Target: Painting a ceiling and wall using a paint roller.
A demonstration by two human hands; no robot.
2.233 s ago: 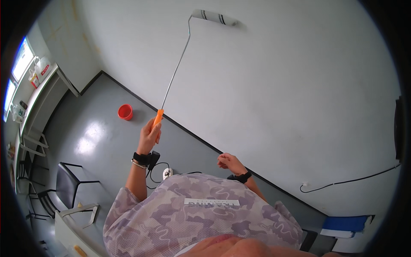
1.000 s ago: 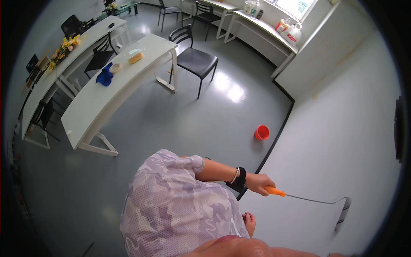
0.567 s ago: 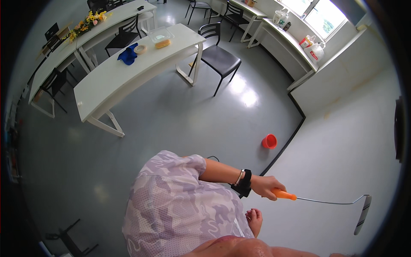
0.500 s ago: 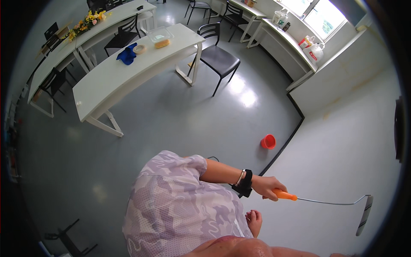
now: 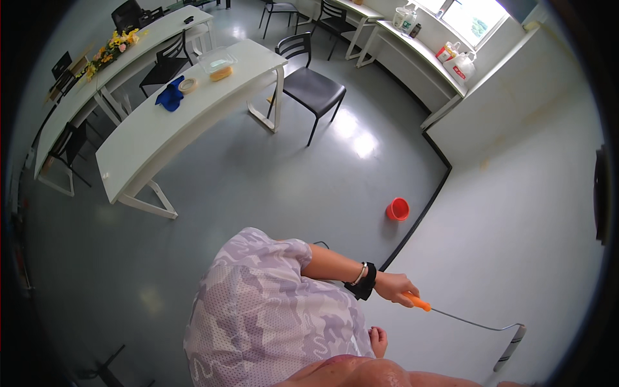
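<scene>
My left hand (image 5: 395, 288) is closed round the orange handle of a paint roller (image 5: 419, 302). A black band and a bracelet are on that wrist. The roller's thin metal rod runs right to a grey-white roller head (image 5: 510, 349), which shows against the white wall (image 5: 516, 226). Whether the head touches the wall I cannot tell. Lower down, close to my shirt, my right hand (image 5: 379, 342) has its fingers curled in, and no object shows in it.
A red bucket (image 5: 398, 209) stands on the grey floor beside the wall's black skirting. A black chair (image 5: 314, 90) is by a white table (image 5: 148, 135) bearing a blue cloth (image 5: 171, 95), a tape roll (image 5: 187, 86), a clear box and a yellow sponge (image 5: 221, 73). Bags (image 5: 460, 67) sit by the window.
The roller head has moved down and to the left in the picture, with my left hand shifting slightly the same way. The room has slid a little left as my view turned.
</scene>
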